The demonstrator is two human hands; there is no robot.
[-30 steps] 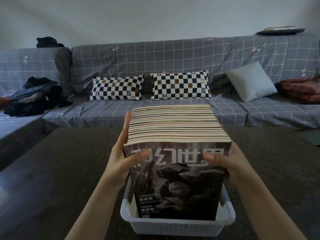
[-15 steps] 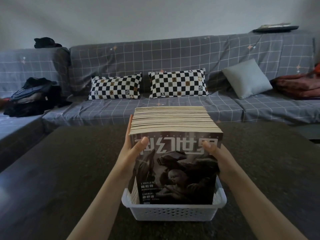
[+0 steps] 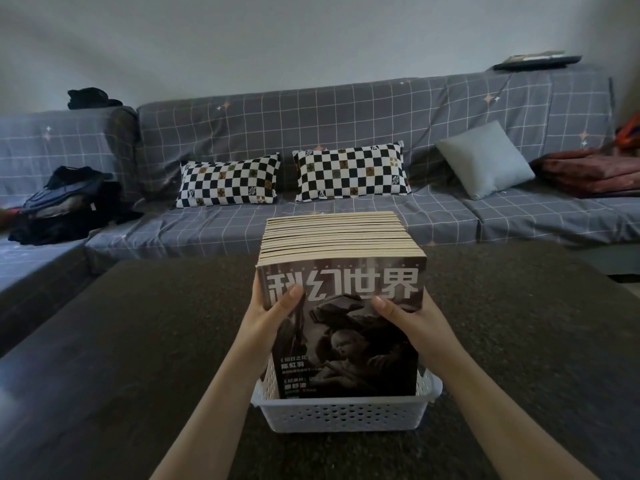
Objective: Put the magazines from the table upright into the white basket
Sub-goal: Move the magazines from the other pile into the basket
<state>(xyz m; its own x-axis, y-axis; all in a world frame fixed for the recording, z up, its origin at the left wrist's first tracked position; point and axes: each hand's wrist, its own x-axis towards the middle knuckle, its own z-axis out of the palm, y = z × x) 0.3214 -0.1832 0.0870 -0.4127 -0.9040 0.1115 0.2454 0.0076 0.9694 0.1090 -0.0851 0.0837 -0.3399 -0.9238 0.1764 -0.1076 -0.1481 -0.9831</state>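
A thick block of several magazines (image 3: pixel 341 244) stands upright in the white perforated basket (image 3: pixel 346 412) on the dark table (image 3: pixel 138 341). The front cover is dark with large pale characters and faces me. My left hand (image 3: pixel 273 313) grips the block's left side, thumb on the cover. My right hand (image 3: pixel 412 317) grips the right side, thumb on the cover too. The magazines' lower edges are hidden inside the basket.
Behind the table runs a grey checked sofa (image 3: pixel 346 116) with two black-and-white checkered pillows (image 3: pixel 228 180), a plain grey cushion (image 3: pixel 485 159), a pile of dark clothes (image 3: pixel 65 206) at the left and a reddish blanket (image 3: pixel 588 171) at the right.
The block of magazines has sunk deeper into the basket and sits farther from me. Both hands have kept their hold on its sides.
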